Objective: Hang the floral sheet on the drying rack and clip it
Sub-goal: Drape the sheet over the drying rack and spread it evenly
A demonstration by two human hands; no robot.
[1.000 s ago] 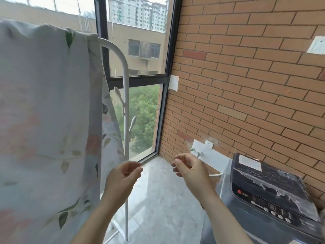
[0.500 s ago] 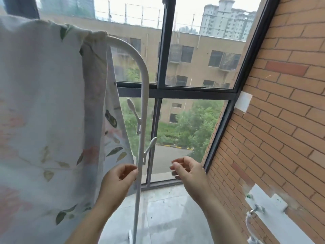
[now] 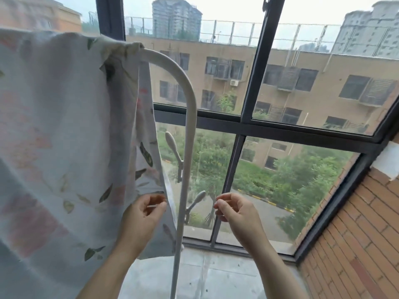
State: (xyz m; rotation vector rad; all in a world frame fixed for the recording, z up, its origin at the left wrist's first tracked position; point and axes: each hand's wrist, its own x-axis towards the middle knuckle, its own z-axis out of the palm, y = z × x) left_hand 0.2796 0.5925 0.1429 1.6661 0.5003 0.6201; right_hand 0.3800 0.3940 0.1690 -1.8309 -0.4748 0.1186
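The floral sheet (image 3: 64,137), pale with green leaves and pink blooms, hangs over the top bar of the white drying rack (image 3: 190,117) and fills the left of the view. My left hand (image 3: 144,216) is in front of the sheet's right edge. Its thumb and forefinger pinch a small pale thing, too small to name. My right hand (image 3: 234,212) is to the right of the rack's upright post, apart from it. Its fingers are curled and its fingertips pinch a similar thin pale thing.
Two white pegs (image 3: 173,147) (image 3: 197,200) stick out from the rack's post. Behind is a dark-framed window (image 3: 248,124) with buildings and trees outside. A brick wall (image 3: 356,244) runs along the right. A pale tiled floor (image 3: 216,277) lies below.
The view has swung left and up, away from the washing machine and the brick wall towards the window. Both hands keep their pinched pose, and the left one now overlaps the sheet's edge.
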